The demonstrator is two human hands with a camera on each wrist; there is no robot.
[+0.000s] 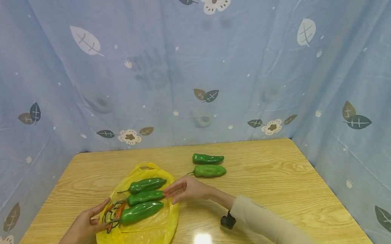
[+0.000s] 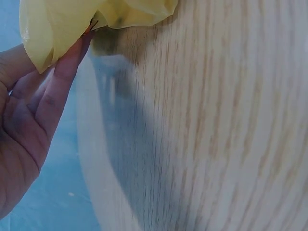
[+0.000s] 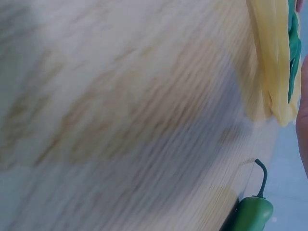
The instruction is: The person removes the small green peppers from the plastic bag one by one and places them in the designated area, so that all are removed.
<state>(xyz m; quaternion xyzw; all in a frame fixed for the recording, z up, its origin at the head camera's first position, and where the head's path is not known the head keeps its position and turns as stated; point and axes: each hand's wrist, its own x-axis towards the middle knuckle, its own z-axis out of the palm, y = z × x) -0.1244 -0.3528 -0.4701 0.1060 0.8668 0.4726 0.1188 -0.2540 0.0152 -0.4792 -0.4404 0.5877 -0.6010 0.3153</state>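
A yellow plastic bag lies spread on the left of the table, with a dark and orange print partly hidden. On it three green peppers lie side by side: a far pepper, a middle pepper and a near pepper. My left hand pinches the bag's left edge between thumb and fingers; the left wrist view shows the yellow film there. My right hand is at the bag's right side, fingers fairly straight, fingertips at the tip of the middle pepper. Whether they touch it I cannot tell.
Two more green peppers, a darker pepper and a lighter pepper, lie on the wooden table beyond my right hand. A blue patterned curtain hangs behind and on both sides. A black device is at my right wrist.
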